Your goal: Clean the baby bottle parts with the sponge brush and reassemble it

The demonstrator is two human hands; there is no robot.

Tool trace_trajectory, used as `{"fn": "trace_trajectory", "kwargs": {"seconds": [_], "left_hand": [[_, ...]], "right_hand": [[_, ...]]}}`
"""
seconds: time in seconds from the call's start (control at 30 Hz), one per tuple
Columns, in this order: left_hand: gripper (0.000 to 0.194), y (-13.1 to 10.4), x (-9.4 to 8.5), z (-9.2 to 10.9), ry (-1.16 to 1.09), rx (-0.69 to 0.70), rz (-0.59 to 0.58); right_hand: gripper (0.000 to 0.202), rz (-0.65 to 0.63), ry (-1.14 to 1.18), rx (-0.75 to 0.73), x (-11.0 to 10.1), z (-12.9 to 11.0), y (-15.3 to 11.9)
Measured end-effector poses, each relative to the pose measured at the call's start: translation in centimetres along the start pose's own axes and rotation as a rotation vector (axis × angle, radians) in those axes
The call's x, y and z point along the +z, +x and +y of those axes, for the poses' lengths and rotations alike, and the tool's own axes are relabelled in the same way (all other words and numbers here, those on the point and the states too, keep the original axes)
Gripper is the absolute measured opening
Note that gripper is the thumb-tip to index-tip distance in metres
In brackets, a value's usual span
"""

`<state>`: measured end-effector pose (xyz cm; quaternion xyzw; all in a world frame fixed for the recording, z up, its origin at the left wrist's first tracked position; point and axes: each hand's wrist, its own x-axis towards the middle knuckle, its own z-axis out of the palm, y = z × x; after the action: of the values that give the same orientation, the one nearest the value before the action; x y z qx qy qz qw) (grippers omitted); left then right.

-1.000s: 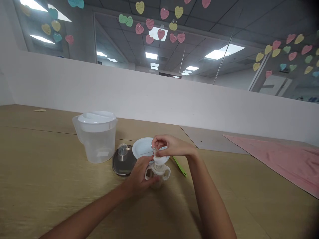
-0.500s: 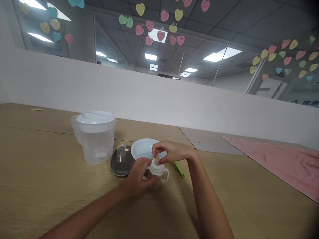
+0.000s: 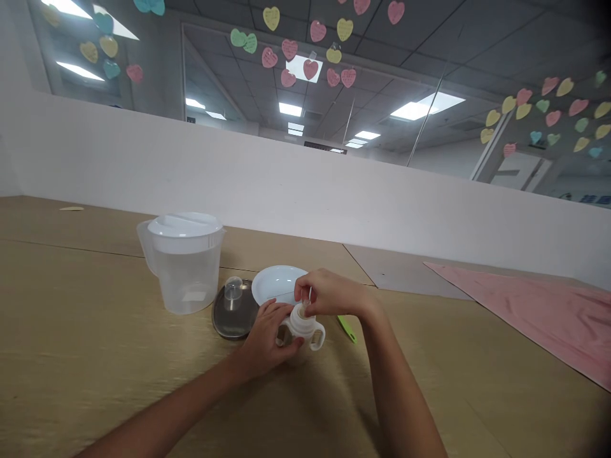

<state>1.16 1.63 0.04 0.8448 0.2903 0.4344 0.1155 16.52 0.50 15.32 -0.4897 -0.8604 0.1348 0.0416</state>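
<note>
A baby bottle [image 3: 302,328] with a white collar and two white side handles stands upright on the table. My left hand [image 3: 272,337] is wrapped round its left side, the thumb across the front. Above the collar, my right hand [image 3: 321,294] pinches the pale, see-through nipple [image 3: 304,308] at the bottle's top. Just behind is a white plate [image 3: 274,283], partly covered by my hands. To the left lies a dark metal tray [image 3: 233,324] with a small clear cap [image 3: 233,292] on it. A green handle [image 3: 347,329] shows to the right of the bottle.
A clear pitcher [image 3: 188,267] with a white lid stands at the back left, behind the tray. On the right lies a pink cloth [image 3: 534,312]. A low white wall [image 3: 286,191] with glass above borders the table's far side.
My right hand has shifted slightly at the nipple, its fingers still pinched there. My left hand keeps its hold on the bottle. The view has moved a little.
</note>
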Motion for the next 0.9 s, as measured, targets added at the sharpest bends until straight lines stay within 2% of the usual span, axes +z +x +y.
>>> {"fn": "trace_trajectory", "kwargs": {"seconds": [0.23, 0.37, 0.47, 0.67, 0.8, 0.9], "left_hand": [[0.045, -0.1, 0.3, -0.1, 0.001, -0.012, 0.036], [0.044, -0.3, 0.4, -0.1, 0.009, -0.036, 0.059], [0.038, -0.3, 0.4, -0.1, -0.007, -0.062, 0.060], [0.038, -0.1, 0.4, -0.3, 0.006, -0.048, 0.075], [0.037, -0.1, 0.3, -0.1, 0.022, -0.026, 0.079], [0.041, -0.2, 0.4, -0.1, 0.031, -0.017, 0.083]], "right_hand": [[0.024, 0.056, -0.139, 0.125, 0.4, -0.4, 0.0], [0.013, 0.009, -0.175, 0.161, 0.5, -1.4, 0.3], [0.016, -0.026, -0.167, 0.193, 0.6, -1.7, 0.5], [0.024, 0.065, -0.219, 0.172, 0.3, -0.9, 0.2], [0.026, 0.042, -0.120, 0.047, 0.4, -0.4, 0.3], [0.029, 0.084, -0.152, 0.064, 0.8, -0.4, 0.6]]}}
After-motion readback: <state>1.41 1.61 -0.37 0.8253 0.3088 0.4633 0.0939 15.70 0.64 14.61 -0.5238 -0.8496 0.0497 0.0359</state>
